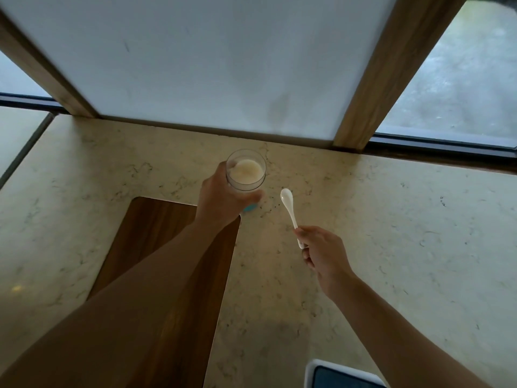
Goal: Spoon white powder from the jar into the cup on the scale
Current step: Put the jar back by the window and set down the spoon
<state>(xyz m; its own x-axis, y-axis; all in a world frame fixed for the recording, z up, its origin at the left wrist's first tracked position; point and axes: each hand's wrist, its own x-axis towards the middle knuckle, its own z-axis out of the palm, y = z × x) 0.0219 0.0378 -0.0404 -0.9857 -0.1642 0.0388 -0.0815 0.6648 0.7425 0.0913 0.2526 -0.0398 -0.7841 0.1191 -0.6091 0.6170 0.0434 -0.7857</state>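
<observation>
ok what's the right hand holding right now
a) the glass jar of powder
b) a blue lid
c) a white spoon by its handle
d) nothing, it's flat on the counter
c: the right hand grips the handle end of the white spoon, bowl pointing away, while the left hand is the one wrapped around the jar.

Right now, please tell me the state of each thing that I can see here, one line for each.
jar: open, no lid, upright, partly filled with white powder, gripped by the left hand.
spoon: bowl empty, held by the handle end in the air, right of the jar.
left hand: closed around the jar.
right hand: closed on the spoon handle.
scale: only a corner shows at the bottom edge; no cup visible.
</observation>
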